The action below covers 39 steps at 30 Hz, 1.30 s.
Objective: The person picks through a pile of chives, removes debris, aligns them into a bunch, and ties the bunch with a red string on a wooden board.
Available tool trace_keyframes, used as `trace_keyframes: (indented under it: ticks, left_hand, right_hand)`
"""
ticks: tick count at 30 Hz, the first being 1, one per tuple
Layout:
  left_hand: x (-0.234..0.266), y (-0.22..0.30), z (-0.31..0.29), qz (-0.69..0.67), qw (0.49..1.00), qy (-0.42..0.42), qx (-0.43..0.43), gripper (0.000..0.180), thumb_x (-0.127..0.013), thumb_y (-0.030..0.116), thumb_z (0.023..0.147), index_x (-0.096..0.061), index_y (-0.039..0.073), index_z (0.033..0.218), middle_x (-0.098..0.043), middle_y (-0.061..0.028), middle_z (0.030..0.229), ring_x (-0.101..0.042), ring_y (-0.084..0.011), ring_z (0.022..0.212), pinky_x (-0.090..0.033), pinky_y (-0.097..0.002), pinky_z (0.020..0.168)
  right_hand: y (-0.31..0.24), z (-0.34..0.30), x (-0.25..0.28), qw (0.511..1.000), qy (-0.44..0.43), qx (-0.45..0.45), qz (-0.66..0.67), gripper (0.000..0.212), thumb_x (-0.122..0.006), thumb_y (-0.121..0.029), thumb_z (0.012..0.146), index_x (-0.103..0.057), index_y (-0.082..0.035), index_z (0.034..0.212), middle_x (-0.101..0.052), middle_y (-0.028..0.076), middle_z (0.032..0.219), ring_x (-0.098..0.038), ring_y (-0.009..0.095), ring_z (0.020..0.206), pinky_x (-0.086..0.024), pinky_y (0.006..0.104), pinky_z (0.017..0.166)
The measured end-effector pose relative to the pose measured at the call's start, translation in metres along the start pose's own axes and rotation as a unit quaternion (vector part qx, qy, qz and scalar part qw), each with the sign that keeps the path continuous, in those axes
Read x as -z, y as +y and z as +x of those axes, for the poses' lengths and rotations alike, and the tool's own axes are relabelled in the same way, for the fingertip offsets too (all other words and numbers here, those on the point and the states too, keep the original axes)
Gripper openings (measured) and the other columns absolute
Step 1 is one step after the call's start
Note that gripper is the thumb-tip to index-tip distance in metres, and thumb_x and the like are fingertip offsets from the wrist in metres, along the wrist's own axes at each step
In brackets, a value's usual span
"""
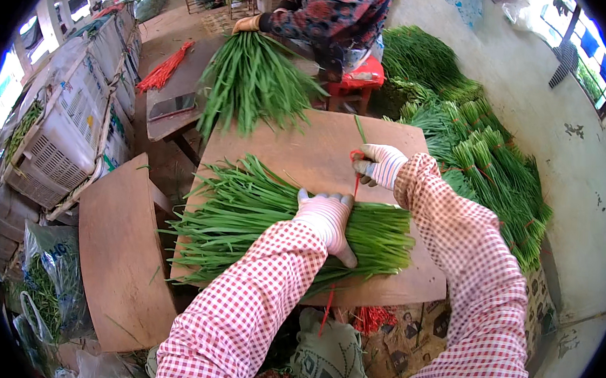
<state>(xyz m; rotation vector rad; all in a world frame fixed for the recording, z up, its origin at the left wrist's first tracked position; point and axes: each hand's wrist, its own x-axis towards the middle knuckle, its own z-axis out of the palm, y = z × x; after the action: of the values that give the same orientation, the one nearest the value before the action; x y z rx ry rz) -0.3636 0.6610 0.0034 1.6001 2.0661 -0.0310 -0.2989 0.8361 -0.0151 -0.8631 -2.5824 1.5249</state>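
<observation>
A thick bundle of garlic chives lies across the brown board table, leafy ends left and cut ends right. My left hand, in a striped glove, presses over the bundle, thumb on its near side and fingers toward its far side. Beyond the bundle, my right hand, gloved alike, pinches a red tie and pulls it up at the far edge. Another red end hangs at the near table edge; the stretch between them is hidden by the chives.
Across the table, a co-worker's gloved hand holds loose chives. Red ties and a phone lie on the far-left table. Tied bundles are piled by the right wall. White crates stand left.
</observation>
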Motion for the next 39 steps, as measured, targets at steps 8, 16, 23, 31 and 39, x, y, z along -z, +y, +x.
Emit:
trace_keyframes:
  ticks: [8,16,23,31,39]
  left_hand:
    - [-0.009,0.002,0.001,-0.008,1.0,0.018,0.024,0.095,-0.09,0.046,0.044,-0.053,0.023,0.129,-0.056,-0.0034,0.131,-0.046,-0.0257,0.128,-0.021,-0.058,0.11]
    - [-0.011,-0.001,-0.002,0.007,0.999,0.038,-0.004,0.115,-0.088,0.05,0.043,-0.038,0.014,0.14,-0.052,-0.0098,0.133,-0.045,-0.0278,0.127,-0.026,-0.0568,0.108]
    - [-0.011,0.004,0.005,0.007,0.999,0.028,-0.038,0.123,-0.088,0.055,0.039,-0.035,0.014,0.142,-0.048,-0.0104,0.137,-0.042,-0.0288,0.13,-0.025,-0.0574,0.108]
    - [-0.027,0.016,-0.016,0.095,0.992,0.08,-0.022,0.125,-0.088,0.051,0.041,-0.028,0.009,0.143,-0.042,-0.0135,0.138,-0.037,-0.0311,0.131,-0.025,-0.0588,0.108]
    - [-0.041,0.017,-0.024,0.099,0.987,0.129,0.002,0.12,-0.088,0.045,0.045,-0.027,0.011,0.143,-0.041,-0.012,0.137,-0.035,-0.0307,0.132,-0.023,-0.0596,0.108]
  right_hand:
    - [-0.023,-0.09,-0.045,0.923,0.001,0.12,-0.365,0.022,-0.06,-0.021,0.087,-0.064,-0.007,0.104,-0.066,0.018,0.093,-0.062,0.037,0.089,-0.05,0.04,0.079]
    - [-0.016,-0.156,-0.044,0.819,0.062,0.175,-0.544,0.095,-0.08,-0.043,0.064,-0.035,-0.006,0.138,-0.041,0.017,0.139,-0.036,0.034,0.131,-0.03,0.0462,0.108]
    - [0.006,-0.148,-0.067,0.85,0.124,0.038,-0.511,0.113,-0.085,-0.045,0.054,-0.025,-0.009,0.144,-0.034,0.015,0.145,-0.03,0.034,0.136,-0.022,0.048,0.113]
    - [0.007,-0.144,-0.077,0.866,0.147,0.003,-0.477,0.103,-0.081,-0.045,0.054,-0.034,-0.011,0.139,-0.039,0.014,0.141,-0.033,0.032,0.134,-0.023,0.0475,0.112]
    - [-0.01,-0.199,-0.065,0.859,0.147,0.115,-0.477,0.086,-0.078,-0.035,0.065,-0.037,-0.015,0.137,-0.041,0.012,0.139,-0.03,0.033,0.135,-0.019,0.05,0.112]
